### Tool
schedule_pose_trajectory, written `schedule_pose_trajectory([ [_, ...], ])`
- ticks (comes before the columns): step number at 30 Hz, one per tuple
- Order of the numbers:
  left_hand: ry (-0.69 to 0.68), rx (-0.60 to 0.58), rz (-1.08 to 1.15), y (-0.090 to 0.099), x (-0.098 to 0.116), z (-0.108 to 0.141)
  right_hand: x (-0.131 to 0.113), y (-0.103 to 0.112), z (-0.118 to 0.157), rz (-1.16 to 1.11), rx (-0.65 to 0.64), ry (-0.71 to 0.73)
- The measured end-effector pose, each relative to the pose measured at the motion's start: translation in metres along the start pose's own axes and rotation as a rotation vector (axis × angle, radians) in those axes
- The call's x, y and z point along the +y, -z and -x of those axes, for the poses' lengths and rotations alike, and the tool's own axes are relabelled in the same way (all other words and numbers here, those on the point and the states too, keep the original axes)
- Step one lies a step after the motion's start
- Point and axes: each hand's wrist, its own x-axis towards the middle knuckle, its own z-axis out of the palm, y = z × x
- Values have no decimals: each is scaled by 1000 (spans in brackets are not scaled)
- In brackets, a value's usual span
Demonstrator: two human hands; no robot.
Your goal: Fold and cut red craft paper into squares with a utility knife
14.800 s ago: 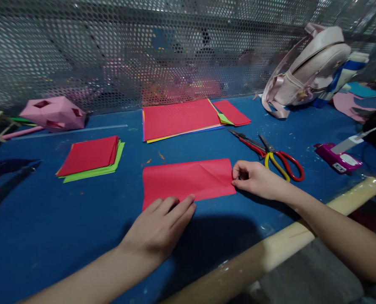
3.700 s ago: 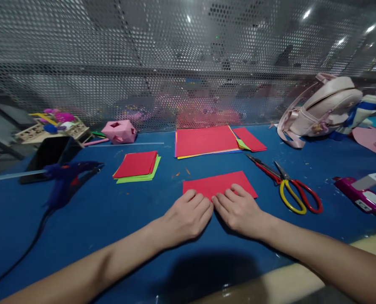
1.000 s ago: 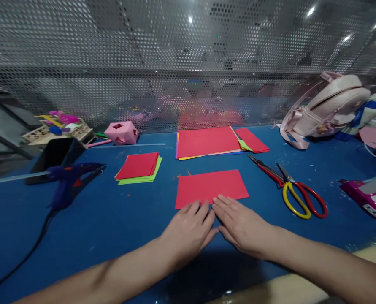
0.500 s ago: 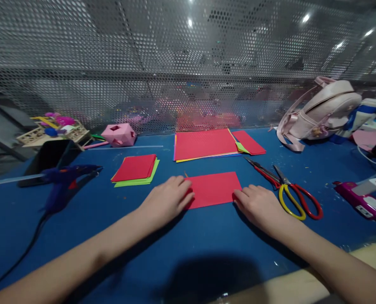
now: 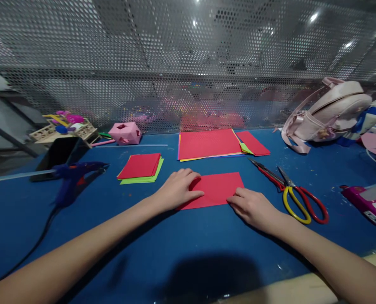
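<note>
A red sheet of paper point(image 5: 221, 189) lies flat on the blue tabletop in front of me. My left hand point(image 5: 182, 190) rests over its left end, thumb apart from the fingers, palm down. At the lower right corner my right hand point(image 5: 249, 204) has its fingers pressed together on the paper's edge. Just right of that hand are scissors point(image 5: 297, 202) with one yellow and one red handle, blades pointing away. A stack of red and green square papers point(image 5: 140, 166) lies beyond my left forearm.
Larger coloured sheets point(image 5: 209, 144) and a narrow red piece point(image 5: 254, 143) lie at the back. On the left are a blue glue gun point(image 5: 68, 181), a dark tray point(image 5: 56, 156) and a pink paper polyhedron point(image 5: 125, 133). A backpack point(image 5: 333, 112) and a magenta tool point(image 5: 366, 202) are right.
My left hand's thumb and fingers have spread further apart on the paper. My right hand has shifted left along the paper's near edge. The view has turned slightly left.
</note>
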Motion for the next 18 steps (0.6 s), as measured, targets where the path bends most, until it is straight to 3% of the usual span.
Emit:
schedule_pose_trajectory([
  [6, 29, -7, 82, 7, -5, -1, -1, 0, 0, 6, -15, -6],
  [12, 98, -23, 324, 22, -34, 3, 0, 2, 1, -8, -20, 2],
  [18, 194, 25, 507, 16, -49, 1, 1, 1, 1, -11, -13, 13],
])
